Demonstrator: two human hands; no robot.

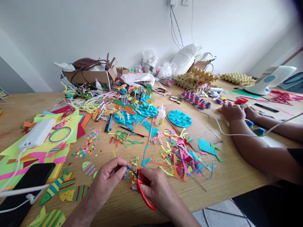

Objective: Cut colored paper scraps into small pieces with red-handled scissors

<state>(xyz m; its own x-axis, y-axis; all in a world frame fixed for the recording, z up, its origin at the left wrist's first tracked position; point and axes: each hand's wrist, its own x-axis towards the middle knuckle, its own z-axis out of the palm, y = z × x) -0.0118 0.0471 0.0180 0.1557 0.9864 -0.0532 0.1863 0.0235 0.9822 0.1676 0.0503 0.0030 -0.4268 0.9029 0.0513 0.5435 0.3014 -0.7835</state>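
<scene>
My right hand (157, 187) is wrapped round a pair of red-handled scissors (144, 194), near the table's front edge. Their dark blades point up and left, towards the fingertips of my left hand (110, 176). Thumb and forefinger of that hand are pinched together at the blade tips; whatever sits between them is too small to name. Below the blades lie little yellow and green paper clippings (134, 161). A striped pink and green paper fish (88, 168) rests left of my left hand, with several other striped fish (73, 190) nearer the front.
Colourful paper scraps (177, 154) spread beyond my right hand. Behind them stand a glue bottle (160, 116) and a blue egg-carton piece (179, 119). Coloured sheets, a white power bank (38, 132) and a phone (28, 189) lie left. A co-worker's hands (234, 112) work at right.
</scene>
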